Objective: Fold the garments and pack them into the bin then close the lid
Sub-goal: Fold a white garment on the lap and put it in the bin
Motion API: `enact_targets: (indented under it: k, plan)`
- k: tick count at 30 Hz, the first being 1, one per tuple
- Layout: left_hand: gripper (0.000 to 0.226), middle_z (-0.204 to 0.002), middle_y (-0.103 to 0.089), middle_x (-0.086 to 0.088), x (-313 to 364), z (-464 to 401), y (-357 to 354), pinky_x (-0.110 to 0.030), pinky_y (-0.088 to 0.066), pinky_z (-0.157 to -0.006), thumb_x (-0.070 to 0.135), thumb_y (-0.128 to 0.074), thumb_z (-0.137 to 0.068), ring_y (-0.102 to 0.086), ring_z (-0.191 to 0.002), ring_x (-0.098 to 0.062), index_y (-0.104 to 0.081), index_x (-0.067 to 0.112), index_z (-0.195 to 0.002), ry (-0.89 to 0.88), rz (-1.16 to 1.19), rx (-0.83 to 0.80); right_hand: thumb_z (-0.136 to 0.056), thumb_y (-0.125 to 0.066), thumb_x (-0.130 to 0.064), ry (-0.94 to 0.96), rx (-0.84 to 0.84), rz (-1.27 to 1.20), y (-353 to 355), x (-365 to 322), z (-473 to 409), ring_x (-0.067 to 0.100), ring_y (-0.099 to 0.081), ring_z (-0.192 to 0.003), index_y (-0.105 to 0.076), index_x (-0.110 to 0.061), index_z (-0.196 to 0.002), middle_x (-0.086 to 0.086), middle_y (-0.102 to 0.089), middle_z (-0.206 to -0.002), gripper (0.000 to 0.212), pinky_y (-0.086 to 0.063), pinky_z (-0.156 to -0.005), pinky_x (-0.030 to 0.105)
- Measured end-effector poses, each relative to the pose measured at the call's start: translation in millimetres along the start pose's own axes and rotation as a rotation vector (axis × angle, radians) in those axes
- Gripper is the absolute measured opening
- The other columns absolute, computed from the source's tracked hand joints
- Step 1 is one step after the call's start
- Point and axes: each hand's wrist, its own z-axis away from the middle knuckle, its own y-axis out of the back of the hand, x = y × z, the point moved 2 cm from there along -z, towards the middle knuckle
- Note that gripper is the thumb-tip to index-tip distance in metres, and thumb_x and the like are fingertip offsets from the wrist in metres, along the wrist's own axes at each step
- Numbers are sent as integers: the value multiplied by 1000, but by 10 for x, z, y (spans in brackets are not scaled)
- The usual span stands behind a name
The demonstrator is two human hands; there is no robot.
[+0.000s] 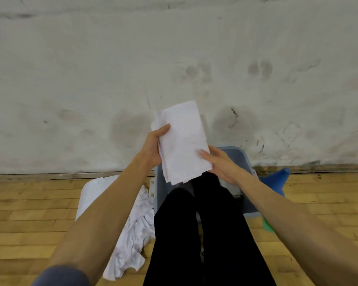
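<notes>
Folded garment [182,141] gripped by both edges above bin [244,157].

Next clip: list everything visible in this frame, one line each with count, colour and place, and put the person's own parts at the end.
folded garment: one, white, held up in both hands above the bin
bin: one, grey-blue, on the floor by the wall, partly hidden by the legs
lid: one, white, on the floor left of the bin
unfolded garment: one, white, crumpled on the floor beside the lid
blue object: one, right of the bin, kind unclear
green object: one, at the bin's right, mostly hidden
legs: two, black trousers, centre
left hand: gripping the garment's left edge
right hand: gripping its right edge
</notes>
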Motion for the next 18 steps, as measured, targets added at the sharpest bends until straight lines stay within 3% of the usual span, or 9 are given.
enact_targets:
  k: [2, 4, 9, 12, 15, 18]
  plan:
    - [27, -105, -73, -13, -15, -304, 10, -43, -55, -82, 23, -60, -91, -71, -92, -30, -67, 8, -112, 37, -13, -7, -85, -71, -22, -55, -47, 85, 89, 82, -242, 22, -67, -109, -63, -14, -120, 2, -71, -117, 37, -56, -90, 40]
    - [25, -102, -74, -13, -93, -603, 64, -42, -55, -80, 22, -58, -93, -72, -89, -30, -66, 7, -111, 86, -30, 18, -91, -66, -12, -94, -14, 125, 219, 234, -480, 22, -69, -105, -66, -10, -117, 3, -72, -113, 26, -58, -87, 39]
    - [38, -118, -68, -19, -592, -1431, 449, -46, -53, -89, 23, -61, -91, -66, -105, -34, -61, 3, -123, 242, -54, 125, -91, -64, -6, -219, 66, 150, 526, 836, -1068, 21, -71, -90, -64, 0, -117, 8, -72, -106, 26, -61, -76, 36]
    - [35, -110, -72, -15, -1011, -1810, 772, -41, -55, -80, 24, -63, -90, -68, -96, -31, -64, 5, -119, 285, -93, 213, -90, -66, -8, -308, 112, 149, 639, 1300, -1334, 15, -71, -78, -62, -2, -116, 3, -71, -96, 26, -61, -67, 33]
    - [20, -89, -75, -9, -1508, -2142, 1097, -40, -53, -74, 23, -62, -91, -66, -86, -27, -67, 10, -106, 395, -100, 278, -90, -66, -7, -423, 137, 128, 742, 1889, -1592, 17, -69, -82, -60, -6, -115, 4, -68, -102, 25, -61, -65, 30]
    - [26, -101, -71, -11, -1986, -2395, 1409, -41, -54, -79, 25, -60, -92, -65, -92, -28, -65, 10, -113, 468, -119, 320, -92, -64, -8, -521, 162, 108, 815, 2452, -1737, 22, -67, -91, -59, -7, -117, 6, -66, -108, 26, -61, -69, 32]
